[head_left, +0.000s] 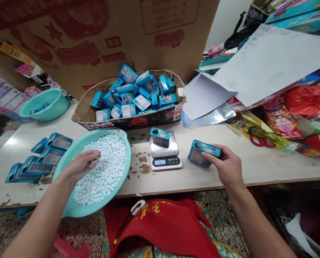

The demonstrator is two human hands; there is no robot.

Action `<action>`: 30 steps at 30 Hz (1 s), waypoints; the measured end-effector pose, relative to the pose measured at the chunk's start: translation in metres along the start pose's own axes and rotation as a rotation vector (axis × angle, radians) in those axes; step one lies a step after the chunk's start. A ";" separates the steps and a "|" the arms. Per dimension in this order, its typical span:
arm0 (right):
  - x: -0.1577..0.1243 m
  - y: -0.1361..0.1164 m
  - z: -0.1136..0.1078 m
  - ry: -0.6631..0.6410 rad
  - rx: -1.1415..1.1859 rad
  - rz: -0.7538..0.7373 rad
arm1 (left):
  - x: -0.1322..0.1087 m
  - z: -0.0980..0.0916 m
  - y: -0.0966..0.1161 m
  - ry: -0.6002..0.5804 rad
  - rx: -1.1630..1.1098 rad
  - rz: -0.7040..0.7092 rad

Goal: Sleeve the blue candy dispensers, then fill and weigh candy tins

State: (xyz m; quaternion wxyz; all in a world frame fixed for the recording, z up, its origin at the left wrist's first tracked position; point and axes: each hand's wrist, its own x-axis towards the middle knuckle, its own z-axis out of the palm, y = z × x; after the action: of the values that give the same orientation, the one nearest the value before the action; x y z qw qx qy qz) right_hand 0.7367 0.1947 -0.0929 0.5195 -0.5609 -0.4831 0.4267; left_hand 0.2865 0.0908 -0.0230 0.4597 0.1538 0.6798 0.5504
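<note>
My left hand [85, 164] is closed on a few pale candies above a turquoise basin [125, 168] holding many small pale blue candies [106, 179]. My right hand [226, 163] grips a blue candy box [200, 154] at its right end, just above or on the table to the right of the scale. Another blue box [160, 137] stands on the metal plate of a white digital scale [166, 161], whose display is lit. Both boxes show a dark round spot on top.
Behind the scale, a cut-down carton [138, 122] holds several blue boxes. More boxes [52, 156] lie left of the basin. A smaller turquoise bowl [51, 111] sits farther back. Paper sheets [272, 64], red scissors [262, 141] and packaging lie at right.
</note>
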 end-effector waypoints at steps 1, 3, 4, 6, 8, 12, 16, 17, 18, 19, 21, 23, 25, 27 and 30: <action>0.001 0.005 -0.001 0.011 0.005 0.006 | 0.001 0.011 0.005 -0.056 0.061 -0.018; 0.002 0.014 -0.002 0.025 0.011 0.009 | 0.002 0.040 0.018 -0.177 0.169 -0.019; 0.003 0.018 -0.002 0.033 0.012 0.008 | 0.001 0.058 0.024 -0.239 0.193 0.002; 0.003 0.024 -0.002 0.046 0.010 0.005 | -0.001 0.098 0.037 -0.387 0.223 0.002; 0.001 0.028 -0.002 0.057 0.010 0.001 | -0.003 0.139 0.047 -0.492 0.252 -0.004; -0.002 0.032 -0.003 0.047 0.007 -0.014 | 0.000 0.201 0.055 -0.570 0.447 0.070; -0.003 0.033 -0.004 0.032 -0.014 -0.018 | 0.009 0.228 0.051 -0.571 0.660 0.242; -0.003 0.033 -0.005 0.029 -0.008 -0.017 | 0.010 0.230 0.049 -0.572 0.658 0.276; -0.003 0.034 -0.005 0.023 0.001 -0.014 | 0.010 0.232 0.048 -0.573 0.646 0.310; -0.002 0.034 -0.005 0.016 0.008 -0.012 | 0.009 0.232 0.047 -0.572 0.640 0.352; -0.002 0.033 -0.006 0.006 0.014 -0.006 | 0.007 0.233 0.045 -0.570 0.679 0.467; -0.001 0.033 -0.006 -0.003 0.011 -0.001 | 0.004 0.233 0.045 -0.573 0.757 0.583; -0.002 0.032 -0.006 -0.008 0.002 -0.001 | 0.003 0.233 0.045 -0.580 0.811 0.654; -0.002 0.032 -0.006 -0.011 -0.005 0.000 | 0.002 0.233 0.047 -0.578 0.842 0.690; -0.003 0.031 -0.006 -0.005 0.001 0.006 | 0.000 0.229 0.056 -0.539 0.892 0.728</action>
State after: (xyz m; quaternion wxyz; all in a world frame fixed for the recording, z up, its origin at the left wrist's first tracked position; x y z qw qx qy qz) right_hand 0.7450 0.1905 -0.1235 0.5174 -0.5612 -0.4822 0.4299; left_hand 0.4516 0.2488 0.0334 0.2899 0.6850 0.6082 0.2773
